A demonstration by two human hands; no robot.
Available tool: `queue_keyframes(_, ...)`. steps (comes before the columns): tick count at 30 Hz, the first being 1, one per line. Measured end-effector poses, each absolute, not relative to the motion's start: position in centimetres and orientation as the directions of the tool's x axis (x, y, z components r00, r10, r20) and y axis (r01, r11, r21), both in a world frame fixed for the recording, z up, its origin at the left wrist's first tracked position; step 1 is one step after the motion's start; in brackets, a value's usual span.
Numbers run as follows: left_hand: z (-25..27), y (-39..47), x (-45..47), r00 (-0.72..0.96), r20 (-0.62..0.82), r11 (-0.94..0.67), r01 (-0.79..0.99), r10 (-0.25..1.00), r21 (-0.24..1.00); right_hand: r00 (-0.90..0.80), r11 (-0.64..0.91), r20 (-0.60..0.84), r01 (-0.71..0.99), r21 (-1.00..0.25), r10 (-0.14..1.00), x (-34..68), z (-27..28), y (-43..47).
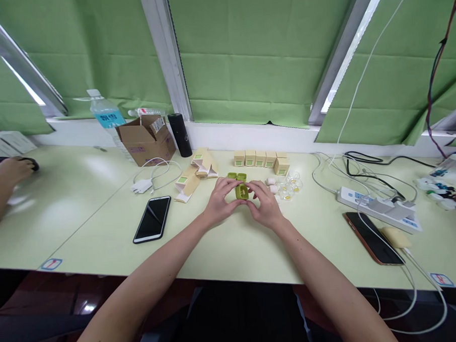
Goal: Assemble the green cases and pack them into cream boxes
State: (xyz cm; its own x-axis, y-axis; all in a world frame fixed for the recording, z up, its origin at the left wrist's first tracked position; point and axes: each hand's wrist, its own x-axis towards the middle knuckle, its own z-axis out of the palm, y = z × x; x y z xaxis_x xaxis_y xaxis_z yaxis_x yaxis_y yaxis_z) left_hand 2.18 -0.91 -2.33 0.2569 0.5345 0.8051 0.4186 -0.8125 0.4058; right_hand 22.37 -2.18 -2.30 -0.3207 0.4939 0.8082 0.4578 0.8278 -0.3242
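Observation:
A small olive-green open case (242, 192) is held between the fingertips of both hands, its hollow side facing me. My left hand (222, 199) pinches it from the left, and my right hand (265, 202) grips its right side. Just beyond lie two more green pieces (237, 176) of the same colour on the table. Right of my right hand are small whitish-pink pieces (272, 185) and several clear round plastic pieces (290, 186) with yellow spots. Behind them stands a row of small cream boxes (260, 158). Opened cream cartons (196, 173) lie left of my hands.
Left on the table (102, 232) are a phone (152, 219), a white charger (142, 186), a cardboard box (147, 142), a black bottle (180, 135) and a water bottle (106, 116). To the right are a power strip (379, 210), cables and another phone (372, 238). Other people's hands show at both edges.

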Motion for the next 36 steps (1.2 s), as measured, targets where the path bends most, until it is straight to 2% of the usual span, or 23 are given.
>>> queue_keyframes(5,-2.1,-1.2,2.4,0.195,0.779,-0.777,0.387,0.596,0.497,-0.283,0.809,0.779,0.392,-0.438,0.559,22.1,-2.7,-2.1)
queue_keyframes(10,-2.0,-1.6,2.5,0.232,0.772,-0.783,0.391,0.592,0.484,-0.233,0.737,0.709,0.355,-0.575,0.666,21.4,-3.0,-2.3)
queue_keyframes(17,-1.5,-1.7,2.4,0.168,0.769,-0.747,0.433,0.616,0.504,-0.024,0.632,0.656,0.299,-0.715,0.754,21.5,-2.5,-2.1)
queue_keyframes(21,-1.4,-1.5,2.6,0.166,0.726,-0.714,0.421,0.667,0.559,-0.024,0.625,0.655,0.325,-0.709,0.755,21.5,-2.6,-2.1)
queue_keyframes(27,-1.4,-1.7,3.1,0.179,0.610,-0.624,0.397,0.772,0.673,-0.105,0.669,0.699,0.421,-0.613,0.707,21.2,-3.6,-2.2)
queue_keyframes(36,-1.5,-1.1,2.5,0.133,0.591,-0.598,0.327,0.795,0.731,-0.076,0.671,0.722,0.444,-0.593,0.688,21.2,-3.0,-2.3)
